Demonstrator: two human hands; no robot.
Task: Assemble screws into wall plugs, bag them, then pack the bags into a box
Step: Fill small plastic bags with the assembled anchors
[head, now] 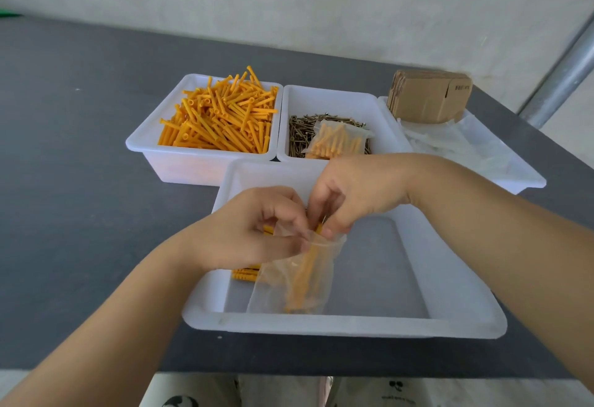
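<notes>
On the dark desk [80, 181], the far-left bin [151, 149] is heaped with loose orange plugs [221, 117]. Nearer, the left hand [254, 230] reaches in over the left side of the front tray [353, 326], fingers curled, pinching the left edge of the mouth of a clear bag [299, 287]. Under that hand, a small row of plugs with screws [246, 273] lies on the tray floor, partly hidden by the wrist. The bag hangs upright inside the tray, its bottom close to the front wall, and already holds several orange plugs standing lengthwise. At the bag's mouth, one plug [318, 230] sticks up, half in, half out. The right hand [356, 194] comes from the right and grips that plug with thumb and fingers, right at the opening, close against the left hand's fingertips.

Behind the hands, the middle bin [382, 107] holds a bed of dark screws [300, 133], with a filled bag [337, 140] of orange plugs lying on top of them. Further right, the last tray [527, 178] carries a pile of empty clear bags [456, 143] and, at its far end, a stack of flat cardboard boxes [430, 98]. A grey metal pole [559, 72] slants up at the right edge.
</notes>
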